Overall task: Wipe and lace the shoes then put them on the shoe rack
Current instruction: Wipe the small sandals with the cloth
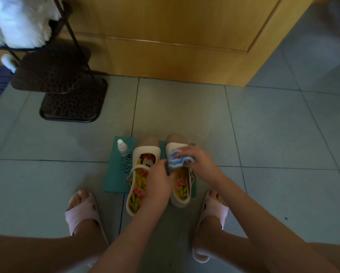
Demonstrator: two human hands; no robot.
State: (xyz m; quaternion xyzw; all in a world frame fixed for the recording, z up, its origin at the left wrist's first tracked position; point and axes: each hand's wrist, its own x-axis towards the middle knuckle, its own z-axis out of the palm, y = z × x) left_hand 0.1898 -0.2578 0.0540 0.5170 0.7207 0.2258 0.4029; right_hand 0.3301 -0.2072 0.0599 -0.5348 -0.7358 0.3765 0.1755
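I'm looking down at the tiled floor (263,134), with the dark shoe rack (66,91) standing at the upper left. The teal mat (115,174) is carrying the left shoe (143,154) and right shoe (176,141) side by side. My left hand (159,184) is gripping the right shoe's inner edge. My right hand (200,162) is clutching the blue-and-white cloth (180,161) against its upper. The spray bottle (122,147) is standing on the mat's far left corner.

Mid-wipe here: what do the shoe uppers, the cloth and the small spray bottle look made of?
Shoe uppers: smooth cream, faint sheen, so likely leather or a synthetic look-alike; cannot tell which. Cloth in the right hand: soft, nubby blue-and-white weave, probably microfibre or terry. Spray bottle: clear, see-through, most likely plastic.
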